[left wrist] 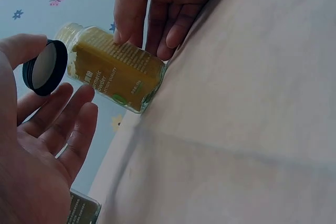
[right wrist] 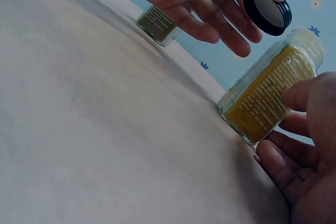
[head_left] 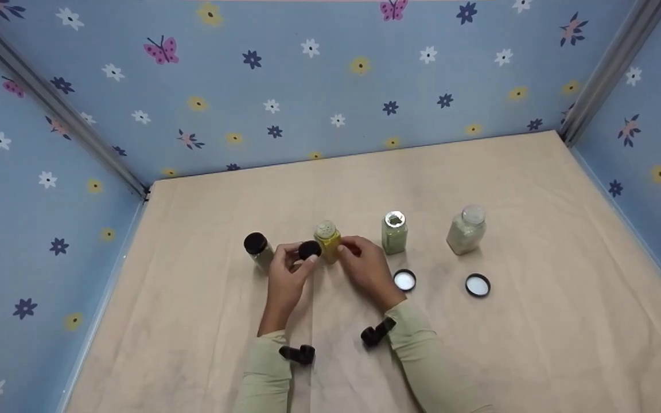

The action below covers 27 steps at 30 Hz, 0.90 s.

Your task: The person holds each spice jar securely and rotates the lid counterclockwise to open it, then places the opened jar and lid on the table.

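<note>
My left hand (head_left: 287, 275) pinches a black screw cap (head_left: 310, 250) between thumb and finger, its pale inside showing in the left wrist view. Right beside the cap stands a glass jar of yellow turmeric powder (head_left: 329, 243), upright and uncapped, with a perforated shaker top. My right hand (head_left: 368, 269) grips that jar from the right, the thumb on its labelled side in the right wrist view (right wrist: 299, 98). Just left of my left hand is a dark-capped jar (head_left: 257, 248), partly hidden by the hand.
To the right stand an uncapped jar of green powder (head_left: 395, 234) and another uncapped pale green jar (head_left: 466, 230). Two black-rimmed caps, one nearer (head_left: 404, 280) and one farther right (head_left: 478, 285), lie inside-up on the cloth-covered table (head_left: 193, 344). Patterned walls (head_left: 330, 80) enclose the table.
</note>
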Available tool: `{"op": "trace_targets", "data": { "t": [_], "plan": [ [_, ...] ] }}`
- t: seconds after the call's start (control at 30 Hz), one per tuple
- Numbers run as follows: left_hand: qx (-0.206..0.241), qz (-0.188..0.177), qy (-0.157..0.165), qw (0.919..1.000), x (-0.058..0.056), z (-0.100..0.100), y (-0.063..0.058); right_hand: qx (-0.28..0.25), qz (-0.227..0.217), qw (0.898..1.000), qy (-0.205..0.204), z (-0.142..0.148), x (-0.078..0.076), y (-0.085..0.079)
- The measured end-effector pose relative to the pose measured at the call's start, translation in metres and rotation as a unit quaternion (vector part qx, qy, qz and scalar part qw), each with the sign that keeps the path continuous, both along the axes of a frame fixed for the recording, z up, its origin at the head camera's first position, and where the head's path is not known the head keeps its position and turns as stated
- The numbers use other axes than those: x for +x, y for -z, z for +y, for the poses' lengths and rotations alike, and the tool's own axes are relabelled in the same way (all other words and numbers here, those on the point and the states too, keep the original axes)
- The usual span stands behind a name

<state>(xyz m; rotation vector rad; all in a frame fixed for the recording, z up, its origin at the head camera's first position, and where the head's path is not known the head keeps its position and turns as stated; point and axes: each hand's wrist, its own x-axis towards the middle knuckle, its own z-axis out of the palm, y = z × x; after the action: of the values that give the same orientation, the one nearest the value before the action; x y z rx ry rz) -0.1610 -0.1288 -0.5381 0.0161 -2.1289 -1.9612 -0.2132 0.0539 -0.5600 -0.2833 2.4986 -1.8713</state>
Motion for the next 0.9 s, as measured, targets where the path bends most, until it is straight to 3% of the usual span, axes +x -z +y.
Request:
{"op": "trace_targets", "data": {
  "t": [0.27,0.53,0.9],
  "plan": [
    [-0.017,-0.018,0.027,0.9993,0.003,0.001,-0.002,0.0,0.003,1.0,0.001,0.001,0.001,0.0],
    [-0.044,-0.053,0.048,0.9965,0.018,0.006,-0.035,-0.002,0.005,1.0,0.0,0.0,0.0,-0.002],
    [-0.055,-0.064,0.065,0.9943,0.024,0.003,-0.034,0.01,-0.005,1.0,0.002,0.001,0.001,-0.002]
  ]
}}
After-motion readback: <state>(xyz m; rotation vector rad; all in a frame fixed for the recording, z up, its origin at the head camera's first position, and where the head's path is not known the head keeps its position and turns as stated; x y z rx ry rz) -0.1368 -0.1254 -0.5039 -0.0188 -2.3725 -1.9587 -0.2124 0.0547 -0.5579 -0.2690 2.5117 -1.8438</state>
